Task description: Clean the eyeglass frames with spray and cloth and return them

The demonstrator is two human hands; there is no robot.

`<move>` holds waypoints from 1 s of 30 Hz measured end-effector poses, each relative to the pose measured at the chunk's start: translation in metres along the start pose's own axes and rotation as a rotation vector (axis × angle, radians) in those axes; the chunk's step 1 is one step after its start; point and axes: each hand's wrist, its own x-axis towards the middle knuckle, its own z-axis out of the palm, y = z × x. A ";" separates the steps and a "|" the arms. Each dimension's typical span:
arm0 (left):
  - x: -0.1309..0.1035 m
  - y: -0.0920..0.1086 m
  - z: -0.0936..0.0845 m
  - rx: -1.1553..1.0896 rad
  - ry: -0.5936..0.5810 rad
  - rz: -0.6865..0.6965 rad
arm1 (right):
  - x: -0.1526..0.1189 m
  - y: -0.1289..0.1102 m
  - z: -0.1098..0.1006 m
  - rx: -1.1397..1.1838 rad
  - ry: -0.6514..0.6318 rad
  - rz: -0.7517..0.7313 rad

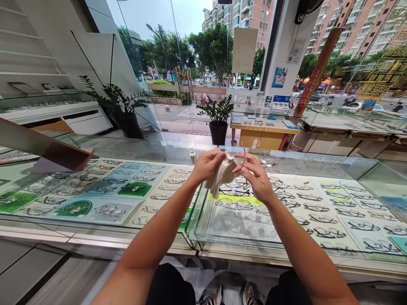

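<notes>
Above the glass display counter, my left hand (207, 164) is closed on a pale cream cloth (221, 176), which hangs down in folds below the fingers. My right hand (256, 173) is just to the right, its fingers pinching a thin reddish glasses frame (244, 157) held upright. The cloth lies against or very near the frame between both hands; exactly where they touch is hard to make out. A small white bottle (192, 156) stands on the glass just left of my left hand.
Rows of glasses (329, 232) lie inside the glass counter (197, 235). A brown slanted panel (47, 146) stands at the left. Potted plants (218, 132) and a wooden display table (265, 137) are beyond the counter, before the window.
</notes>
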 end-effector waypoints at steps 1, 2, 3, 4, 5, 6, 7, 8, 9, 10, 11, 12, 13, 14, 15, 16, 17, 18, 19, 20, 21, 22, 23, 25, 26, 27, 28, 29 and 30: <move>0.000 0.000 -0.001 -0.018 -0.035 -0.025 | 0.000 -0.001 0.000 -0.015 -0.010 -0.006; 0.001 0.000 -0.001 -0.035 -0.068 -0.047 | 0.000 -0.001 0.000 -0.025 -0.024 -0.010; 0.001 0.000 -0.002 -0.049 -0.098 -0.065 | 0.000 -0.001 0.000 -0.031 -0.036 -0.012; 0.001 0.000 -0.002 -0.061 -0.120 -0.080 | 0.000 -0.001 0.000 -0.033 -0.045 -0.013; 0.001 -0.001 -0.003 -0.070 -0.135 -0.091 | 0.000 0.000 0.000 -0.032 -0.051 -0.011; 0.001 -0.001 -0.002 -0.075 -0.144 -0.098 | 0.000 0.000 0.001 -0.028 -0.051 -0.009; 0.000 -0.002 -0.002 -0.076 -0.150 -0.101 | 0.000 0.001 0.001 -0.024 -0.046 -0.006; 0.000 -0.002 -0.001 -0.072 -0.152 -0.102 | 0.000 0.002 0.001 -0.020 -0.039 -0.003; 0.000 -0.002 0.000 -0.066 -0.150 -0.100 | 0.000 0.003 0.002 -0.016 -0.032 0.000; -0.001 -0.002 0.001 -0.057 -0.140 -0.093 | -0.001 0.004 0.002 -0.012 -0.028 0.006; -0.001 -0.002 0.002 -0.045 -0.120 -0.081 | -0.001 0.004 0.002 -0.008 -0.028 0.013; -0.001 -0.001 0.003 -0.031 -0.092 -0.066 | -0.001 0.004 0.003 -0.002 -0.033 0.023; -0.002 0.000 0.004 -0.014 -0.056 -0.046 | -0.001 0.004 0.003 0.006 -0.043 0.034; -0.002 0.001 0.004 0.006 -0.017 -0.019 | -0.001 0.004 0.003 0.016 -0.058 0.046; -0.002 0.002 0.005 0.030 0.021 0.012 | -0.001 0.004 0.004 0.029 -0.074 0.055; -0.002 0.004 0.005 0.055 0.057 0.043 | 0.000 0.004 0.004 0.042 -0.090 0.063; -0.002 0.005 0.004 0.078 0.086 0.071 | 0.000 0.004 0.004 0.053 -0.102 0.069; -0.002 0.006 0.004 0.094 0.104 0.093 | 0.000 0.004 0.004 0.062 -0.108 0.075; -0.002 0.006 0.004 0.100 0.108 0.103 | 0.000 0.004 0.004 0.069 -0.103 0.081; -0.002 0.007 0.004 0.093 0.100 0.096 | 0.000 0.004 0.003 0.074 -0.090 0.087; -0.003 0.007 0.004 0.075 0.086 0.075 | 0.000 0.004 0.003 0.078 -0.071 0.092; -0.003 0.007 0.005 0.048 0.070 0.044 | 0.000 0.005 0.003 0.083 -0.055 0.097; -0.004 0.008 0.006 0.016 0.058 0.007 | 0.000 0.005 0.003 0.089 -0.044 0.100; -0.005 0.009 0.010 -0.050 0.046 -0.060 | 0.000 0.005 0.004 0.099 -0.044 0.093; -0.006 0.010 0.012 -0.076 0.042 -0.084 | 0.000 0.006 0.004 0.100 -0.050 0.085; -0.006 0.010 0.014 -0.094 0.036 -0.102 | 0.000 0.006 0.005 0.099 -0.054 0.078; -0.007 0.011 0.016 -0.104 0.031 -0.115 | 0.000 0.006 0.005 0.098 -0.054 0.074; -0.008 0.012 0.018 -0.108 0.031 -0.123 | 0.000 0.006 0.006 0.097 -0.052 0.076; -0.008 0.013 0.019 -0.106 0.035 -0.126 | 0.000 0.006 0.006 0.096 -0.050 0.083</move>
